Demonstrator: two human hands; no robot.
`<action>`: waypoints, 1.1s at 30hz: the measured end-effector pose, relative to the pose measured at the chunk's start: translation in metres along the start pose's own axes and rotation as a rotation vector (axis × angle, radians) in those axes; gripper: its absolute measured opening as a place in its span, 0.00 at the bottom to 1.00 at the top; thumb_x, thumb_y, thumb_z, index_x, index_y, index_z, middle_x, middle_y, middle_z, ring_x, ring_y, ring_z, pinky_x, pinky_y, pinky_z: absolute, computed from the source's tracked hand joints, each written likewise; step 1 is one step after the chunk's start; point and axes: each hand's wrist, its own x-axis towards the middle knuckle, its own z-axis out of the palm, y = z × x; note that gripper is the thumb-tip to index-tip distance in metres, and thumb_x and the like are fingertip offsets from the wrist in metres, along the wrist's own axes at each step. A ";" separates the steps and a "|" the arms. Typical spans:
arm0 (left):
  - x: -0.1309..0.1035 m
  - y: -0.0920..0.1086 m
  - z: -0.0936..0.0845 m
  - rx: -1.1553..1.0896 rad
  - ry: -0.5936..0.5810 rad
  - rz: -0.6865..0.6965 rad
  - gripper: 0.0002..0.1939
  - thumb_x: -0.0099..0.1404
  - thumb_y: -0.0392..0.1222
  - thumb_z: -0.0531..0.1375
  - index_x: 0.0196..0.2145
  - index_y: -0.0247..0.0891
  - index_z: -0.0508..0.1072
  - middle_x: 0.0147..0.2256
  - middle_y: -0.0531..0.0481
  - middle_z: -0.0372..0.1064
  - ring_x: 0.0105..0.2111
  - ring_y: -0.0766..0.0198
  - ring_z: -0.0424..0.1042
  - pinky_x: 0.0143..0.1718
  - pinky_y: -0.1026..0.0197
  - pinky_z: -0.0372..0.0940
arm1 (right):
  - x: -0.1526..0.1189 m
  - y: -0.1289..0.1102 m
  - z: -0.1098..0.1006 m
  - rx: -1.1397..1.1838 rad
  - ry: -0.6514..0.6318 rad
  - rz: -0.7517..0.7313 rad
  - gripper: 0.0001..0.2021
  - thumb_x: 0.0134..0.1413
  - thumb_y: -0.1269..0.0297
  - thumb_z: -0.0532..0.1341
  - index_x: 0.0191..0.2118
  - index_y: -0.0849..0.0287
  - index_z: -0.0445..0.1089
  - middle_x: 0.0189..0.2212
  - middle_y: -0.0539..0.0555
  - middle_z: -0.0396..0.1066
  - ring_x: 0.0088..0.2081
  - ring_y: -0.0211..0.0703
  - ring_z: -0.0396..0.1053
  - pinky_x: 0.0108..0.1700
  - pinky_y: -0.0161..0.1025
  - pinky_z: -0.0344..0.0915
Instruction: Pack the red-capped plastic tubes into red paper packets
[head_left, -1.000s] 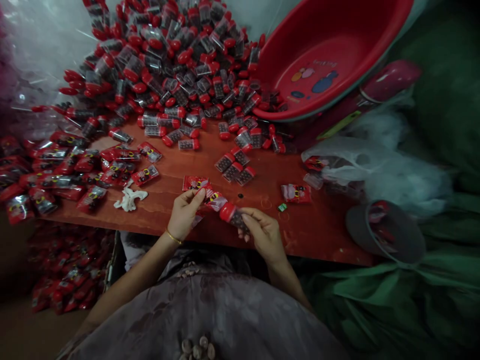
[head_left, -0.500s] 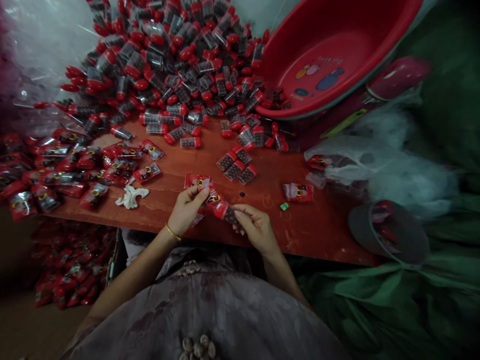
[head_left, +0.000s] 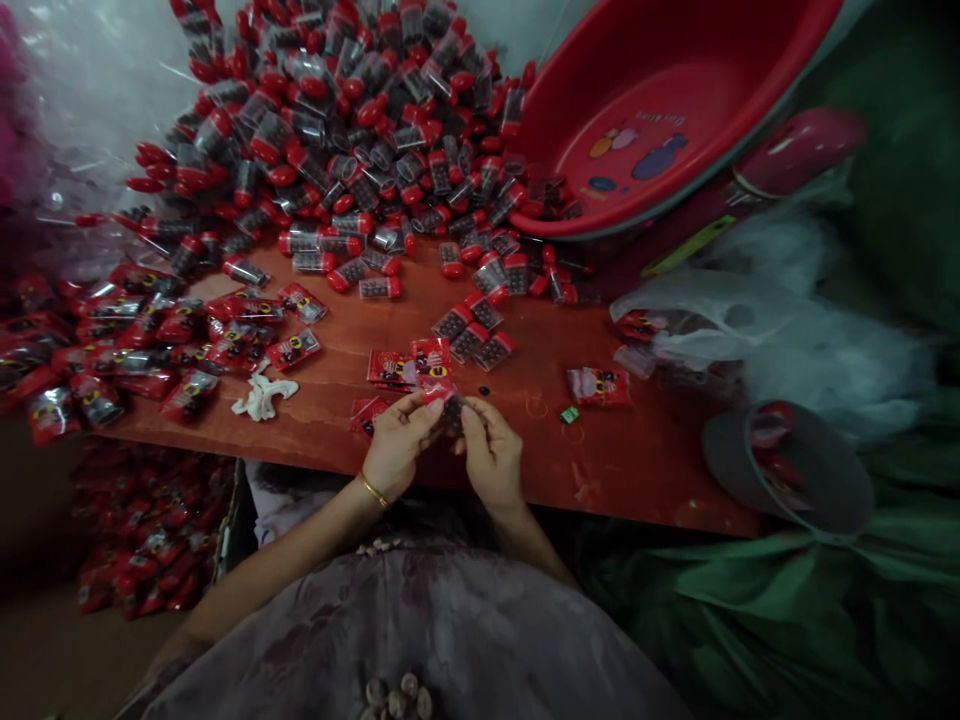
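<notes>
Together, the left hand (head_left: 397,443) and right hand (head_left: 491,455) pinch a dark-beaded container (head_left: 452,414) between their fingers, a red packet (head_left: 433,360) at its far end, above the near part of the desk (head_left: 637,470), beside flat packets (head_left: 388,367).

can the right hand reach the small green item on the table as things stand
Probably yes, after letting go: the right hand holds a container, but nothing seems to block the green item.
</notes>
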 end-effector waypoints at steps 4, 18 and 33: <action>0.001 0.003 -0.003 0.057 -0.014 0.027 0.21 0.41 0.53 0.69 0.27 0.35 0.73 0.24 0.53 0.72 0.24 0.70 0.70 0.29 0.66 0.65 | 0.004 -0.003 -0.008 0.050 -0.097 0.020 0.13 0.59 0.56 0.52 0.39 0.59 0.67 0.20 0.47 0.68 0.18 0.31 0.62 0.21 0.30 0.61; 0.002 -0.009 0.001 0.132 0.004 0.164 0.19 0.41 0.46 0.71 0.26 0.35 0.69 0.21 0.54 0.71 0.20 0.71 0.68 0.25 0.67 0.63 | -0.001 0.008 0.005 0.291 0.029 0.136 0.14 0.58 0.54 0.53 0.37 0.59 0.67 0.21 0.46 0.67 0.16 0.31 0.60 0.20 0.30 0.61; 0.008 -0.007 0.002 0.142 -0.037 0.149 0.20 0.44 0.54 0.68 0.22 0.34 0.68 0.17 0.57 0.64 0.15 0.74 0.60 0.17 0.69 0.57 | -0.003 0.007 0.012 0.030 0.022 -0.039 0.12 0.60 0.58 0.52 0.42 0.58 0.65 0.25 0.50 0.70 0.20 0.34 0.64 0.24 0.34 0.64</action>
